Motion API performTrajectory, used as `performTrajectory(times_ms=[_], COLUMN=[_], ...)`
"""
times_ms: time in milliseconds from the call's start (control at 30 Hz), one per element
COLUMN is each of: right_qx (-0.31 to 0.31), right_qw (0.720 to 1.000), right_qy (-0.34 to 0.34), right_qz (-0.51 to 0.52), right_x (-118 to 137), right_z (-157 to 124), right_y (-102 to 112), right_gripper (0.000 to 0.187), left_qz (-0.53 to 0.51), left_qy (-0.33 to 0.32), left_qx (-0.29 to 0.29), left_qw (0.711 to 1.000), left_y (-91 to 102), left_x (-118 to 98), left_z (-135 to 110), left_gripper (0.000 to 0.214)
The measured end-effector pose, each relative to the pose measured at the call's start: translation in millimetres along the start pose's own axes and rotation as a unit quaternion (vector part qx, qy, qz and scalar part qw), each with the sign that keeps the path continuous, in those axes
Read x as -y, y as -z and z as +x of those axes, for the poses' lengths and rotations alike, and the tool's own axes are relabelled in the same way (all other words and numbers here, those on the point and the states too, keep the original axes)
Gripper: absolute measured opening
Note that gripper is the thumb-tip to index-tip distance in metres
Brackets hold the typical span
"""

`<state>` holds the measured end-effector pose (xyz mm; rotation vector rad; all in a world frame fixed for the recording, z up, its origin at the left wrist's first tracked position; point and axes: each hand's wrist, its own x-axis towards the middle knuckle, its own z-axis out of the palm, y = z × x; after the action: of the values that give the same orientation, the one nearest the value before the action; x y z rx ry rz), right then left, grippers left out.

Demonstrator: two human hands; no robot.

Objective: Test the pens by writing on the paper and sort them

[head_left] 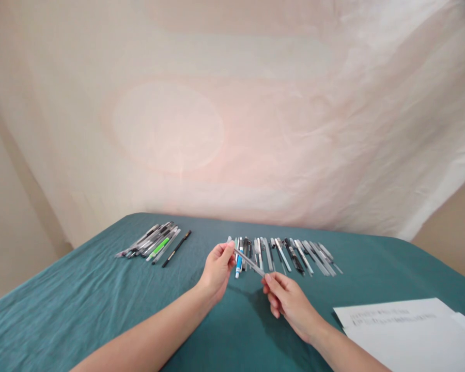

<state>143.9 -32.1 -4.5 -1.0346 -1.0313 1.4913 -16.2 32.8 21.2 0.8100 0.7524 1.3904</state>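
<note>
The person's hands are working together on one slim grey pen point(250, 260), which is hanging above the bench point(101, 289) at the near edge of a row of pens point(268, 254). The left hand point(217, 268) is gripping its far end between thumb and fingers; the right hand point(289, 299) is pinching its near end, so the barrel is slanting across the gap between them. Both hands are closing on the pen rather than lying open.

By its look, the pen is likely to be light and stiff — a thin, probably plastic barrel that should be feeling straight and firm under a fingertip pinch. Its surface is seeming smooth, so it may be prone to rolling or slipping if the pinch is loose. It is probably not very fragile, though hard bending from both ends could be straining it. Each end is offering a good hold, as the hands are showing, and the middle of the barrel is staying bare for a one-handed grip near the balance point. Whether a cap is covering either end, I cannot tell.

Beside the left hand, a blue-and-white pen point(239, 261) is sticking out from the row. Farther left, a black pen point(177, 249) is lying alone, just beside a pile of pens point(147, 243).
</note>
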Motion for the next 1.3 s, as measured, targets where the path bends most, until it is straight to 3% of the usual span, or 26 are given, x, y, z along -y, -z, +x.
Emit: performTrajectory(times_ms=[267, 467, 700, 1100, 1300], right_qx=[0.012, -0.02, 0.006, -0.024, 0.022], right_qw=[0.999, 0.999, 1.0, 0.999, 0.999], right_qy=[-0.037, 0.015, -0.025, 0.019, -0.029], right_qz=[0.022, -0.025, 0.012, -0.038, 0.01], right_x=[1.8, -3.0, 1.4, -4.1, 1.3], right_z=[2.0, 1.0, 0.4, 0.7, 1.2], right_y=[0.0, 0.1, -0.5, 0.4, -0.3], right_gripper=[0.042, 0.033, 0.042, 0.034, 0.041], left_qz=[0.003, 0.006, 0.004, 0.013, 0.008], left_qy=[0.004, -0.007, -0.003, -0.006, -0.007], left_qx=[0.002, 0.007, 0.006, -0.006, -0.002], left_qw=[1.0, 1.0, 1.0, 1.0, 1.0], left_y=[0.8, 1.2, 1.1, -1.8, -0.8], left_x=[0.2, 1.0, 0.6, -1.8, -1.0], left_z=[0.4, 0.8, 0.5, -1.2, -1.3], left_gripper=[0.028, 0.025, 0.026, 0.03, 0.03])
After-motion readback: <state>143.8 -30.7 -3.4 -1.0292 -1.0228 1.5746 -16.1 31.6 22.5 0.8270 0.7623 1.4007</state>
